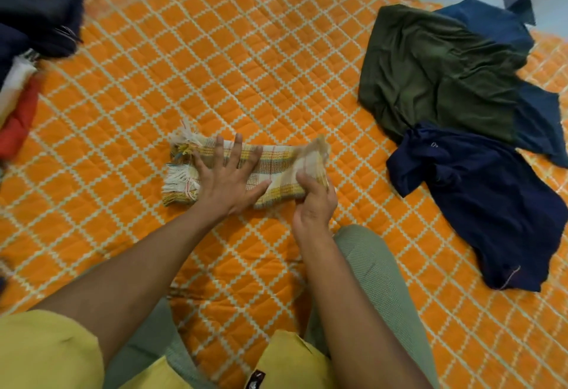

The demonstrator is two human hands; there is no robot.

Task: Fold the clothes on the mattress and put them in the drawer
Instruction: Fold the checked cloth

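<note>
Pressing my left hand point(226, 178), fingers spread flat, on the folded checked towel point(246, 173) lying on the orange quilted mattress point(215, 66) just ahead of my knees; my right hand point(313, 201) grips the towel's right end, lifted and blurred. Right of that hand: an olive garment point(436, 81) over a blue one point(491, 24), a navy garment point(488, 204) nearer. Far left of my left hand: dark clothes point(37, 4), a red and white piece point(18, 112).

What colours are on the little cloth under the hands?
The checked cloth is yellow, white and brown with whitish fringe, seen best in the head view.
</note>
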